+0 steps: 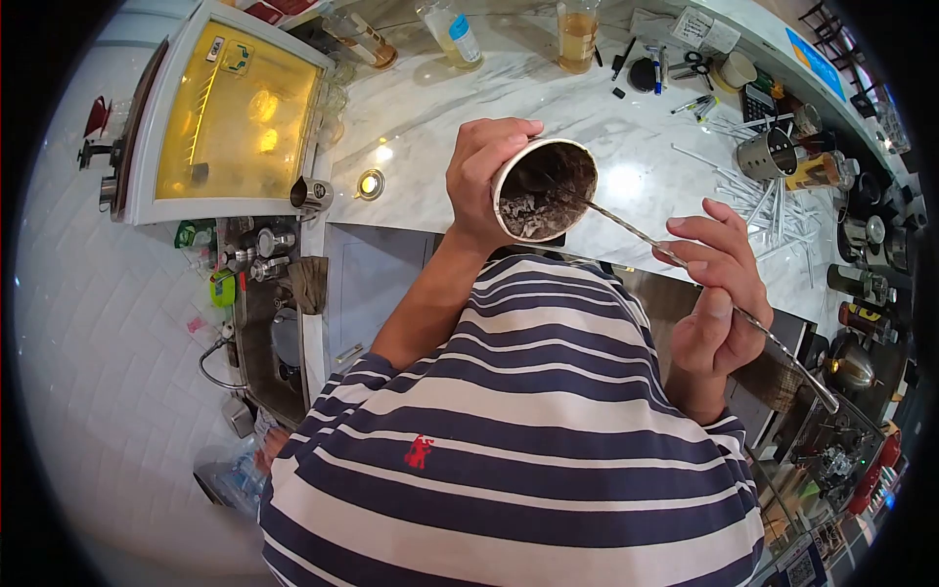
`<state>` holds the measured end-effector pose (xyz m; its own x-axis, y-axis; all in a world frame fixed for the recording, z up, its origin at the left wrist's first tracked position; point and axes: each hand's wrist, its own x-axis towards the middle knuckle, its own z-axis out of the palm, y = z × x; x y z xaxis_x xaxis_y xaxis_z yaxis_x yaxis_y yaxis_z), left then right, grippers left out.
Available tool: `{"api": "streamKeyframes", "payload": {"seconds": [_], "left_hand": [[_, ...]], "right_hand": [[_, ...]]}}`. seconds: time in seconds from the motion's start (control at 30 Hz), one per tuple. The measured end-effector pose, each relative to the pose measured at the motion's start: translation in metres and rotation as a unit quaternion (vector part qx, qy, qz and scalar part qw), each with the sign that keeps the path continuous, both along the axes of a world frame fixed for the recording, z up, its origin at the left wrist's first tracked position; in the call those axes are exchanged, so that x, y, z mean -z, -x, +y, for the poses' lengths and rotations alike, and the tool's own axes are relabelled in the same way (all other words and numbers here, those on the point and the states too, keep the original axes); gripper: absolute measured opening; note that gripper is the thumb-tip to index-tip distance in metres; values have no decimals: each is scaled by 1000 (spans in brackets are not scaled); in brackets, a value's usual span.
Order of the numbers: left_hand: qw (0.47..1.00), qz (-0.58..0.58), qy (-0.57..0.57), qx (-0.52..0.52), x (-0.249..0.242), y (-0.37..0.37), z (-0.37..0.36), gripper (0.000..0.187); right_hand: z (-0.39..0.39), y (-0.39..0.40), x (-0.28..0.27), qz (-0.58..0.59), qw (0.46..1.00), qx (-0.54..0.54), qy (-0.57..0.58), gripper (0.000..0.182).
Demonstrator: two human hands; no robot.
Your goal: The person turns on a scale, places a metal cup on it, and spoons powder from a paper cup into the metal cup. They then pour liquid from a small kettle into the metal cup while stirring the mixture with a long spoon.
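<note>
My left hand point(479, 181) is wrapped round a pale cup point(501, 201), tilted so that its open mouth faces me. Dark brown matter with greyish bits coats the inside of the cup. Between the fingers and thumb of my right hand point(719, 293) is a long twisted metal spoon point(629, 227). The spoon's far end reaches into the cup, where its tip is hard to make out; the other end points down to the right, past my hand.
A marble counter point(411, 117) bears bottles point(577, 34) at the back and a metal jigger point(311, 194) at the left. White straws point(773, 210) lie scattered at the right by a metal holder point(766, 155). A yellow-lit cabinet point(240, 112) stands far left.
</note>
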<state>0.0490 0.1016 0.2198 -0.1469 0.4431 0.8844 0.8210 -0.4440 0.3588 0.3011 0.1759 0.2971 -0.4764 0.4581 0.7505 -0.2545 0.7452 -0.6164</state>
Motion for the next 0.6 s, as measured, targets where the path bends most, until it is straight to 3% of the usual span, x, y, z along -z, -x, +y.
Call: {"api": "streamKeyframes", "payload": {"seconds": [0.4, 0.5, 0.6], "left_hand": [[995, -82, 30, 46, 8, -2, -7, 85], [989, -140, 14, 44, 11, -8, -4, 73], [990, -124, 12, 60, 11, -7, -2, 81]], "right_hand": [[-3, -6, 2, 41, 998, 34, 20, 23], [-3, -10, 3, 39, 998, 37, 29, 23], [-2, -13, 0, 1, 1000, 30, 5, 27]]}}
